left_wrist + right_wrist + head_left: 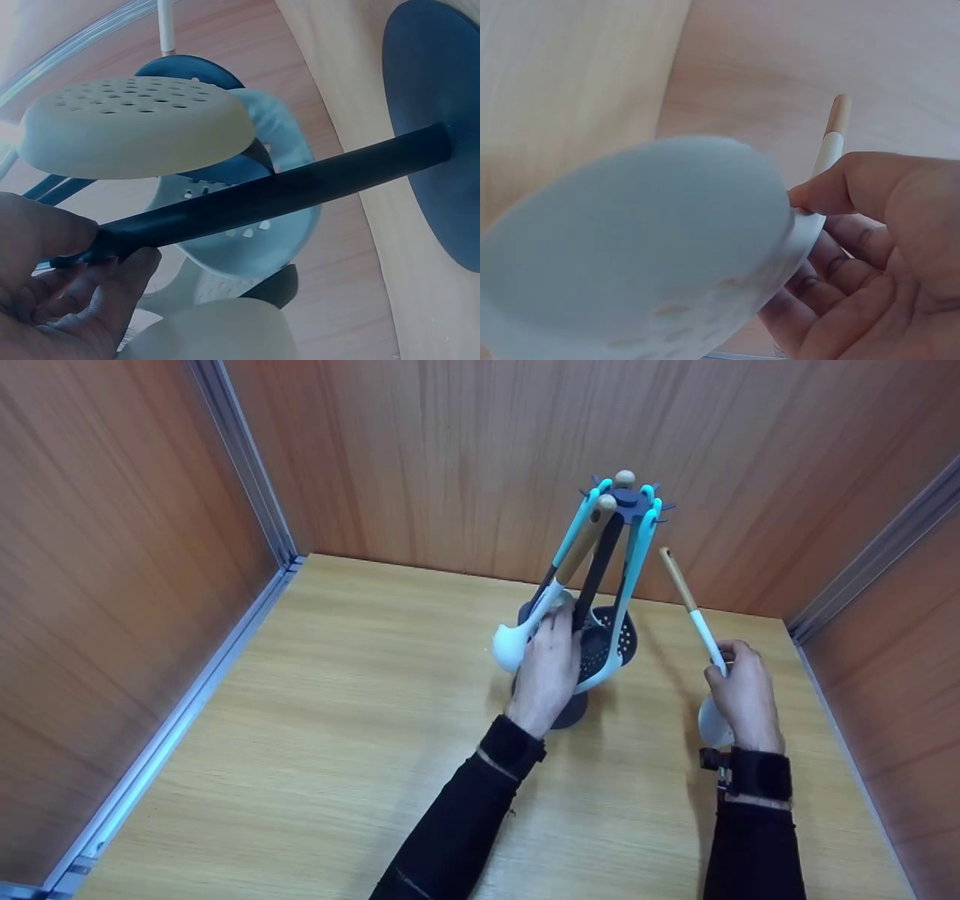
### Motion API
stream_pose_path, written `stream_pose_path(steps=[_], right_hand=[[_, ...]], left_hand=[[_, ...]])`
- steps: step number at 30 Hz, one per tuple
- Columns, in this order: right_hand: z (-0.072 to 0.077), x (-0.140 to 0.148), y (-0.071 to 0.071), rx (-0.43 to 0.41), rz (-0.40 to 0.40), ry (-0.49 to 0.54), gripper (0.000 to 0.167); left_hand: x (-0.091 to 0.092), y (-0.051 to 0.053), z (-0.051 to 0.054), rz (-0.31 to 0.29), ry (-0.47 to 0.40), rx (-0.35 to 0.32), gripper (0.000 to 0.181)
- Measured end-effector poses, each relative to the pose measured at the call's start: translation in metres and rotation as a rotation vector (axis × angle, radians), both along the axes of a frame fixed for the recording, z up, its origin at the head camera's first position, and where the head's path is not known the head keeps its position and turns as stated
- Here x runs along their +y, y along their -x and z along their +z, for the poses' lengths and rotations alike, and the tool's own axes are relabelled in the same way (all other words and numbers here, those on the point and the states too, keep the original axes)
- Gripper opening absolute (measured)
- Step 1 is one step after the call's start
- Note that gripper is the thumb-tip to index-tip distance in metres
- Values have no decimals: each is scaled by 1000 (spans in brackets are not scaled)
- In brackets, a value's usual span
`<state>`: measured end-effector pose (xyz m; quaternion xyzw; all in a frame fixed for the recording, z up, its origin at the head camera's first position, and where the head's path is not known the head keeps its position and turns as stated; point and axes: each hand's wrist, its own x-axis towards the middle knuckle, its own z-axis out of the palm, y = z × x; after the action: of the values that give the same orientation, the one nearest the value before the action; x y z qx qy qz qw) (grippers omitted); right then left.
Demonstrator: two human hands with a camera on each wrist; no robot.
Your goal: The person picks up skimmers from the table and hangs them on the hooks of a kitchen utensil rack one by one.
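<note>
A utensil stand with a dark round top, a dark pole and a disc base stands on the table. My left hand reaches in among the hanging utensils. In the left wrist view its fingers pinch the pole. A white ladle with a wooden handle hangs just left of that hand. Off to the right of the stand, my right hand holds a white skimmer near its head. Its wooden-ended handle points up and away; holes show along the head.
Other utensils with turquoise handles hang round the stand, among them a dark perforated spoon. The wooden table is enclosed by wood panels at the back and both sides, with metal profiles in the corners.
</note>
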<state>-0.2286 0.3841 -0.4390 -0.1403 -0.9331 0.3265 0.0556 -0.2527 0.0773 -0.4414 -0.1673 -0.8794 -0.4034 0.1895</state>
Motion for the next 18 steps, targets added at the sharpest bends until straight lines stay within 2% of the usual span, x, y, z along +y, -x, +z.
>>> stream_pose_path(steps=[6,18], right_hand=[[9,-7,-7,54,12,14,55],[30,-18,-17,67,-8,54,56]], left_hand=[[1,-5,3,-3,-13,75,50],[-1,-20,21,-67,-28,59,66]])
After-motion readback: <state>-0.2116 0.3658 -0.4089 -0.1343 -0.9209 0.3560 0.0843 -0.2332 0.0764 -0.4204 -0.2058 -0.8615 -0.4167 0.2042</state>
